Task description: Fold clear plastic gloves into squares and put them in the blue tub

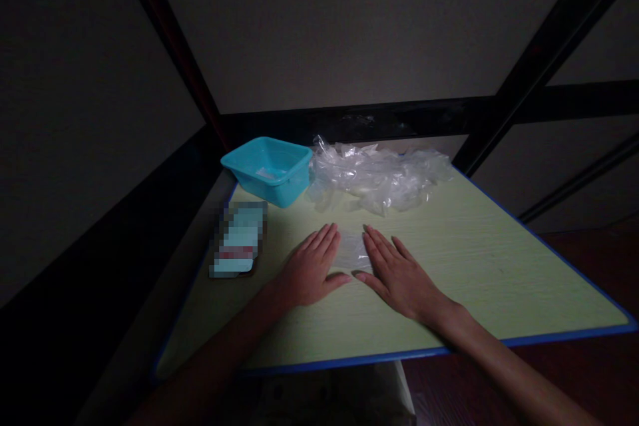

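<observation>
A small clear plastic bag (352, 249) lies flat on the table between my two hands. My left hand (313, 267) rests palm down at its left side, fingers stretched forward and thumb out to the right. On the other side my right hand (397, 271) is also palm down, its fingers straight and its thumb reaching toward the left thumb. Both hands seem to press on the bag's edges; how much of it is under them is hidden. Beyond the fingertips lies a crumpled heap of clear plastic bags (382, 176).
A turquoise plastic basket (292, 188) stands at the back left, with something small and pale inside. Nearer on the left lies a phone-like object (240, 239), its face blurred out. The pale green table (504, 273) has a blue edge, with dark-framed panels behind it.
</observation>
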### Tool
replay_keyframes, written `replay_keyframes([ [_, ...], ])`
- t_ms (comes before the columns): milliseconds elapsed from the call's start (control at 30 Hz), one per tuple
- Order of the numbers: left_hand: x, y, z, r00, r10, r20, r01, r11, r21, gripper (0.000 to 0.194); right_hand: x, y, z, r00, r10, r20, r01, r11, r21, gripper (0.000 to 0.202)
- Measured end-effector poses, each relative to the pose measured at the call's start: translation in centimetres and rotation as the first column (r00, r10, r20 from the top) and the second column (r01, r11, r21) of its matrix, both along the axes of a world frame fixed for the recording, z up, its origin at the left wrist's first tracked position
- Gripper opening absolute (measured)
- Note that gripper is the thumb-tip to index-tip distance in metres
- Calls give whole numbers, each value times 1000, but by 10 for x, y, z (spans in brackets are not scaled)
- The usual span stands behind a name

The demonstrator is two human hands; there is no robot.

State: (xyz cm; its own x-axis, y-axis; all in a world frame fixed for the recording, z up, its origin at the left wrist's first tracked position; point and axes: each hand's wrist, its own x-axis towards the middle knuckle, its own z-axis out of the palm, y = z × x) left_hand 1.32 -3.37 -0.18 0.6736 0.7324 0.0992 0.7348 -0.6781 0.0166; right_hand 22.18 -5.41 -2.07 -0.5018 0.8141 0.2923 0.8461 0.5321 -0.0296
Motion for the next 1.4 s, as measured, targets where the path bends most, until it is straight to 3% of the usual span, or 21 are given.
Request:
replay_keyframes([
  [667,2,-2,2,1000,14,-25,-14,1000,-6,75,12,-12,0,987,-150,-52,152,987,55,80],
  [767,2,-2,0,1000,11,-4,-11,1000,6,76,1,-12,8,987,-134,-85,139,988,61,81],
  [900,0,0,-2,1000,-3,8,3,1000,-1,70,-34,-8,20,995,-54,-85,56,998,18,82],
  [1067,-1,3,-9,998,-68,3,68,998,-13,67,-71,0,19,994,20,-103,-30,995,-94,77],
  [1233,-2,2,-13,999,-32,36,31,999,27,68,-67,3,13,994,-30,-109,10,983,-184,80],
  [1400,-2,2,-10,998,-26,62,26,1000,7,67,-51,-1,11,995,-92,-41,86,987,-133,80],
])
